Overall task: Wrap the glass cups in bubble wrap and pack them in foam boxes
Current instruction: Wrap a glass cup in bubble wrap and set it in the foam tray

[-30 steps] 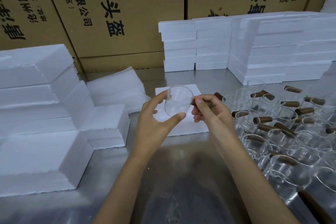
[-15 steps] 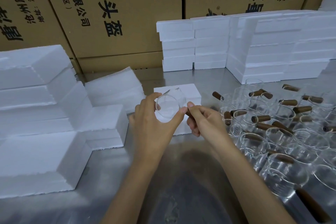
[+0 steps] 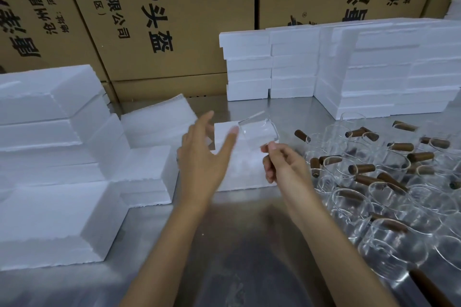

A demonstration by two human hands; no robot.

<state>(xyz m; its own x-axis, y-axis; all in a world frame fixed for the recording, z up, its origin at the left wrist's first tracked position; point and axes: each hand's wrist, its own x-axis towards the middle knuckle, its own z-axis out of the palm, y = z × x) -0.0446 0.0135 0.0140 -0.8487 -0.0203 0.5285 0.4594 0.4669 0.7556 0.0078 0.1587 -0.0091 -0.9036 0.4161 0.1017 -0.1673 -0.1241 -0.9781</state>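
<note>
Backdrop: brown cardboard cartons (image 3: 159,20) are standing in a row beyond both hands, printed in black. One is showing "—P头盔" and, in smaller type, "技有限公司 (西区)"; the rest of the lettering is lying sideways or upside down, and only "沧州" is reading clearly there.

Surface: a steel table (image 3: 239,252) is running under both forearms.

Item, left hand (image 3: 203,154): it is hanging open above the table, fingers straight and spread, thumb tip just beside the rim of the glass cup (image 3: 258,133); contact cannot be told.

Item, right hand (image 3: 283,163): its fingers are curling and pinching low on the cup, presumably at its handle, which is hidden. The cup is tilting in the air between the two hands, over a foam box (image 3: 245,164) lying on the table under them.

Item, bubble wrap sheets (image 3: 156,123): a stack is lying beyond the left hand.

Item, large foam blocks (image 3: 57,157): these are piling up left of the left hand.

Item, foam box stacks (image 3: 349,70): they are standing beyond the right hand, against the cartons.

Item, glass cups with brown handles (image 3: 381,182): these are crowding the table right of the right hand, apparently empty.
</note>
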